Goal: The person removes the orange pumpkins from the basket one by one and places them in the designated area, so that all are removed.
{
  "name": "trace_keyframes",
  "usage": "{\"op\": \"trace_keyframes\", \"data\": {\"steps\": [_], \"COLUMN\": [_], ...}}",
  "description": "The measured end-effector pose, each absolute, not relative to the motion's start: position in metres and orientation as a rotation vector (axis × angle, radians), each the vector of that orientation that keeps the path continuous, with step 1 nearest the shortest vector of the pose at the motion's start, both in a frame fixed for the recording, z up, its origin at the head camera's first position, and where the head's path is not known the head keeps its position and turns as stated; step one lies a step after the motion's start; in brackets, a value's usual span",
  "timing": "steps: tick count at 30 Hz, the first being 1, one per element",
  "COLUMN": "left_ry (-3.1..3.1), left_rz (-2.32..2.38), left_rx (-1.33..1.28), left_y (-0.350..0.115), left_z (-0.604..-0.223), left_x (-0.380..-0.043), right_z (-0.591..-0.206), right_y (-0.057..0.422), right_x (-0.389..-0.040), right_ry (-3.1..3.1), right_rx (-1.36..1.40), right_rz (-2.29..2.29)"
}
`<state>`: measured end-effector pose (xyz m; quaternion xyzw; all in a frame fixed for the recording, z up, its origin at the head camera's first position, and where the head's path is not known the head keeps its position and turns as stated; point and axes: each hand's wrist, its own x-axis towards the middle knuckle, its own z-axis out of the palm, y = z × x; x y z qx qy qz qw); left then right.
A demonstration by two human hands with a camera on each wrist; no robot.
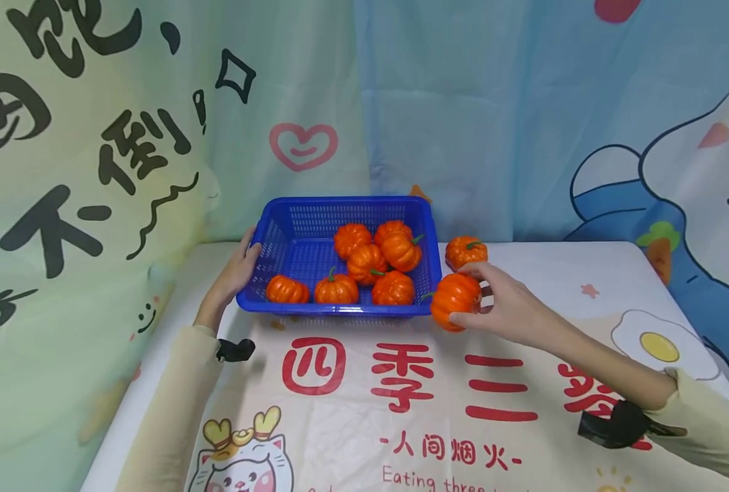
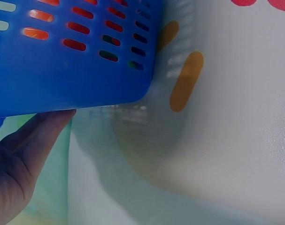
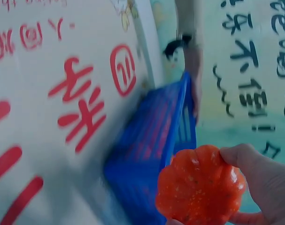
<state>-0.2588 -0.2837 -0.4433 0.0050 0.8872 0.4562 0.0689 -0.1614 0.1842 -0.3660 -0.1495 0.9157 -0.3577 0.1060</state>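
Note:
My right hand (image 1: 505, 304) pinches an orange toy pumpkin (image 1: 455, 301) between thumb and fingers, just beyond the front right corner of a blue plastic basket (image 1: 339, 309). In the right wrist view the ribbed pumpkin (image 3: 201, 187) is close up, partly overlapping the basket (image 3: 147, 131). Several similar pumpkins (image 1: 366, 264) lie inside the basket, mostly toward its right and front. Against the basket's left side rests my left hand (image 1: 235, 270), its fingers fairly straight; the left wrist view shows this hand (image 2: 25, 164) touching the rim from outside.
Another orange pumpkin (image 1: 465, 253) sits on the table to the right of the basket, behind the held one. A printed cloth (image 1: 462, 430) with red characters covers the table (image 1: 555, 266). A patterned curtain (image 1: 438, 123) hangs right behind the basket.

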Motion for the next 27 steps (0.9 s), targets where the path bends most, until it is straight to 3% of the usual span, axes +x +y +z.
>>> {"op": "trace_keyframes", "data": {"steps": [14,27], "left_ry": [2.589,2.636], "left_rz": [1.397,1.370], "left_rx": [-0.029,-0.013], "left_y": [-0.263,-0.282], "left_z": [-0.401,-0.440], "left_x": [-0.236,-0.258], "right_z": [-0.392,-0.404], "right_y": [0.275,0.293], "right_x": [-0.242,-0.274], "right_ry": [2.939,2.904], "right_rx": [-0.181,-0.057], "right_rz": [-0.914,-0.931]}}
